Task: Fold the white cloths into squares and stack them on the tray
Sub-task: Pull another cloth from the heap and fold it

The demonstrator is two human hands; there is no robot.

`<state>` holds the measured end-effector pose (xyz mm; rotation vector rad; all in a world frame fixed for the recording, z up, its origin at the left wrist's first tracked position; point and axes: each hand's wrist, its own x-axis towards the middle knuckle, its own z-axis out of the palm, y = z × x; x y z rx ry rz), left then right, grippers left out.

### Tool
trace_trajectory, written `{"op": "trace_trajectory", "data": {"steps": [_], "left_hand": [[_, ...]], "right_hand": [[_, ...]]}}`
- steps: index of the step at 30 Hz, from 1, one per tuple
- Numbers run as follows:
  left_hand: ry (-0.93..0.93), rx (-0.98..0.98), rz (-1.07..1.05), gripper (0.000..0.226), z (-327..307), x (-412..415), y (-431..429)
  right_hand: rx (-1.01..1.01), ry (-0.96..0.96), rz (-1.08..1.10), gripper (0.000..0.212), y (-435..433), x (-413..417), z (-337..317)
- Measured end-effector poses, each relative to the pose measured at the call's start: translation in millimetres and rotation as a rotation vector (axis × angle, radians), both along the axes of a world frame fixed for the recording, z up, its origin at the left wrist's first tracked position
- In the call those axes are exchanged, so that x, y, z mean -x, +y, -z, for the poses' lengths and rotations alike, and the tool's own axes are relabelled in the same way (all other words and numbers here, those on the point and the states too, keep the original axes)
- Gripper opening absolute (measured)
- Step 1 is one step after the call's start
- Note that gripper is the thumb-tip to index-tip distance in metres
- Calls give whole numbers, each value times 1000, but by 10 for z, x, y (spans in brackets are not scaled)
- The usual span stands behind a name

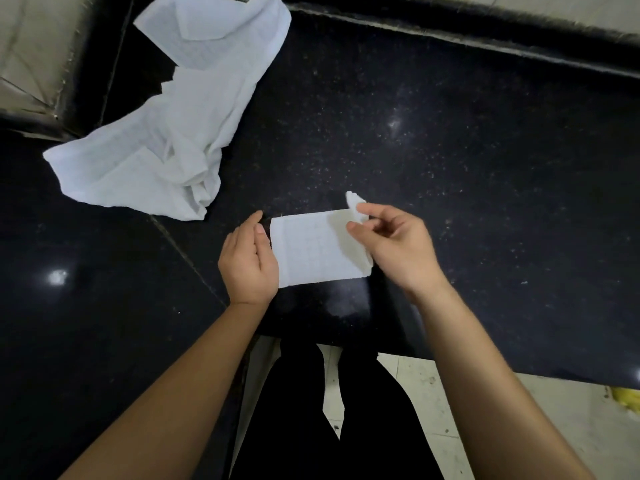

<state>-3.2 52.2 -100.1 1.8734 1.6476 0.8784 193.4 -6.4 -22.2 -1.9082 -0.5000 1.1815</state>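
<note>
A small white cloth point(313, 247), folded to a rectangle, lies on the black counter point(450, 168) near its front edge. My right hand point(394, 244) pinches the cloth's right end and lifts a corner of it off the counter. My left hand point(247, 261) rests with straight fingers against the cloth's left edge. A loose pile of unfolded white cloths point(173, 126) lies crumpled at the back left. No tray is in view.
The counter meets a pale tiled wall point(31, 46) at the back left corner and along the far edge. A seam point(187, 258) crosses the counter left of my hands. Below the front edge are my dark trousers point(329, 427) and a light tiled floor point(485, 427).
</note>
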Motion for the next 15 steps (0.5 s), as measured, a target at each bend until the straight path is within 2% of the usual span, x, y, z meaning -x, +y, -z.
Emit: {"op": "trace_trajectory", "data": {"steps": [3,9,12,15], "left_hand": [[-149,155,-13,33,-91,84,38],[-612,607,-170,24,-282,337,359],[-731,696,-233,19,-334,362,420],[-713,698,-233,18,-330,349,418]], "right_hand": [[-9,-104,-118,30,117,290,56],[49,-347,-330,39,313,820,112],[71,-394,-407,44,334,985,161],[68,-285,-383,47,282,994,194]]}}
